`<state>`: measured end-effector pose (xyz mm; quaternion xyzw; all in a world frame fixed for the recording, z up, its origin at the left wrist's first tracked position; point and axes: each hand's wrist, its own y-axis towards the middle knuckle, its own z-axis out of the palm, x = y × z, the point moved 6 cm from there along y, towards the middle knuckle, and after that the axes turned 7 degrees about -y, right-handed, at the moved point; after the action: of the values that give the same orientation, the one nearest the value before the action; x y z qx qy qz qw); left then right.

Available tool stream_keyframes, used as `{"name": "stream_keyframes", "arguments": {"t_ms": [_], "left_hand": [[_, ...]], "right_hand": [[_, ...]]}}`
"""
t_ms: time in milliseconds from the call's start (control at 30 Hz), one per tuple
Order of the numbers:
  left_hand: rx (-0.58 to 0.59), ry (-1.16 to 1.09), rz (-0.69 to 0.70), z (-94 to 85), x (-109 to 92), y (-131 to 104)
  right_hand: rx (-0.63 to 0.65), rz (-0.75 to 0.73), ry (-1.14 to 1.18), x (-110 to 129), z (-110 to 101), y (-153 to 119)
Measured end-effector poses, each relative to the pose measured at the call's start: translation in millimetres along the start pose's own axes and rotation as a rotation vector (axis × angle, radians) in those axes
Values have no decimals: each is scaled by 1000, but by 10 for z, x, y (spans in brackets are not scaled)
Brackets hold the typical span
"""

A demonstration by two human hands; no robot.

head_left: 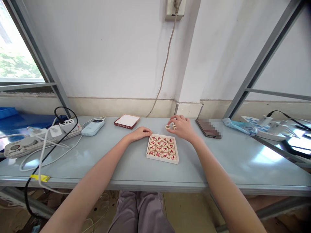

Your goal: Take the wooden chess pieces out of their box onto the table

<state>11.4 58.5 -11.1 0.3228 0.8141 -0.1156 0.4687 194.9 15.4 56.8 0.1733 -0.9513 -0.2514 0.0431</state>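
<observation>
Sixteen discs [165, 149] lie flat; their squarish tray [162, 159] sits slightly skewed.

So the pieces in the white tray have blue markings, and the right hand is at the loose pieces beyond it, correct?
No: the head view shows red markings on the pieces in the white tray. The right hand is at the loose pieces beyond.

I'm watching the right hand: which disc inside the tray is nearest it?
The back-right corner disc; the other discs there sit farther left or nearer the front.
</observation>
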Motion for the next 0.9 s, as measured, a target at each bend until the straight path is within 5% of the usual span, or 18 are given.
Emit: {"name": "stream_keyframes", "arguments": {"t_ms": [200, 600, 800, 900], "left_hand": [[-1, -8, -16, 4, 6, -13], [27, 14, 11, 7, -18, -24], [1, 29, 5, -32, 25, -2], [-31, 73, -7, -115, 51, -4]], "right_hand": [[250, 60, -189, -241, 196, -65], [348, 32, -277, -208, 275, -70], [271, -42, -17, -31, 153, -34], [345, -124, 109, 110, 173, -51]]}}
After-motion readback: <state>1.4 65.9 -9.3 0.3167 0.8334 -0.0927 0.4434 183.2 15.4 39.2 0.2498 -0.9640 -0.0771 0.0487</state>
